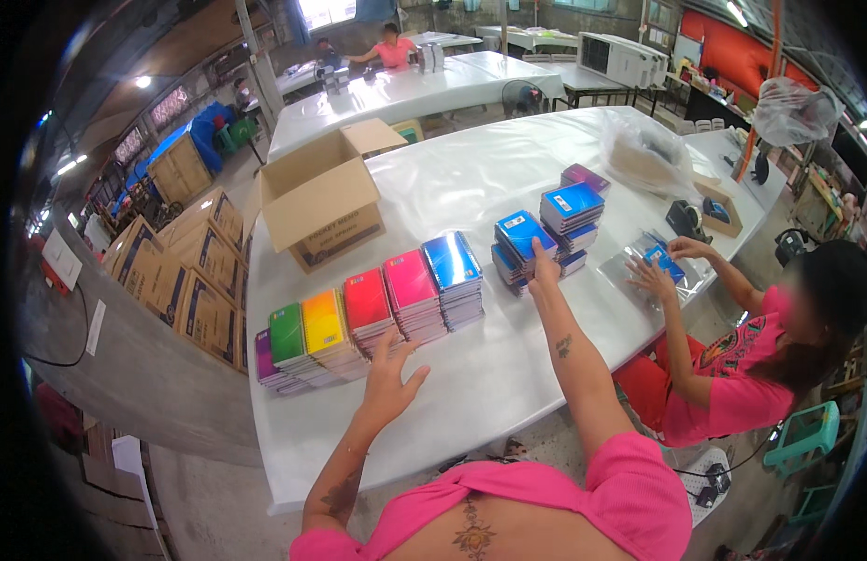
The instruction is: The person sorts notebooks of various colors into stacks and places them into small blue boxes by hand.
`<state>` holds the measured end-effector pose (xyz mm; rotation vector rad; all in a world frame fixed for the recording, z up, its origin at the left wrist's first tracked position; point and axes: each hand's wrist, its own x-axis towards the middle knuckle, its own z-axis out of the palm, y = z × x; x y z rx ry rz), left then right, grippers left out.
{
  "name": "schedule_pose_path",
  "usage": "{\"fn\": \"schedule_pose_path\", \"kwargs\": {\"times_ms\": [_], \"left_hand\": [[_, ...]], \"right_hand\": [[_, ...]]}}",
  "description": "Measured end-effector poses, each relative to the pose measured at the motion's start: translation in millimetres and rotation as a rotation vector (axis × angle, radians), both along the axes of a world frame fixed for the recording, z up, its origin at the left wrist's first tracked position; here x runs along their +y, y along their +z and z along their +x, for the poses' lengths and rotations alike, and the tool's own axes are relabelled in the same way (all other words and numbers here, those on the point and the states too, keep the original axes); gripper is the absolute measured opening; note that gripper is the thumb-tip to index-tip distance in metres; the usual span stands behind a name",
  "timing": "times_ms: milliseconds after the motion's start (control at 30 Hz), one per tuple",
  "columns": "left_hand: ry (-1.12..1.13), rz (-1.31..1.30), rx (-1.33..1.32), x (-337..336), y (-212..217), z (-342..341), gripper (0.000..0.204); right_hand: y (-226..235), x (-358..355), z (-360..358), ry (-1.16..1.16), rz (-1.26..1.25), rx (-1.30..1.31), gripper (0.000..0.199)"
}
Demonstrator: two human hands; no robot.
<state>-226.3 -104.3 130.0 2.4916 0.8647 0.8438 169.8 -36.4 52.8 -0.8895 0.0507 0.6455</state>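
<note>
My right hand (544, 266) grips the near right edge of a stack of blue spiral notebooks (519, 233), thumb on the top cover. How many notebooks it grips I cannot tell. My left hand (392, 376) hovers open, fingers spread, by the near side of a row of stacked notebooks. From left to right the row has purple (264, 345), green (287, 334), yellow (323, 321), red (366, 297), pink (412, 280) and blue notebooks (453, 261). Another blue-topped stack (573, 202) stands behind my right hand, with a purple notebook (585, 177) beyond it.
An open cardboard box (335, 224) stands behind the row on the white-covered table (452, 393). On the right, a seated co-worker (723, 365) handles a blue notebook (665, 263) and clear plastic. A tape dispenser (686, 221) sits nearby. Closed cartons (186, 280) are piled at left.
</note>
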Motion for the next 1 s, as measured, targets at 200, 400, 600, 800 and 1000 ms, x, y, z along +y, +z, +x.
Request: {"fn": "schedule_pose_path", "kwargs": {"times_ms": [200,400,600,800,1000], "left_hand": [[-0.003,-0.039,-0.025,-6,-1,14,0.050],[0.108,0.460,0.061,39,-1,58,0.047],[0.156,0.335,0.282,105,-45,67,0.044],[0.097,0.423,0.235,84,-4,64,0.044],[-0.002,0.408,0.054,87,11,127,0.043]], "right_hand": [[11,-34,-17,-0.179,-0.327,-0.118,0.080],[58,-57,-117,0.096,-0.311,-1.885,0.060],[59,-35,-111,0.208,-0.260,-2.104,0.030],[49,-112,-104,0.110,-0.043,-1.094,0.023],[-33,-152,-108,0.621,0.000,-1.132,0.013]]}}
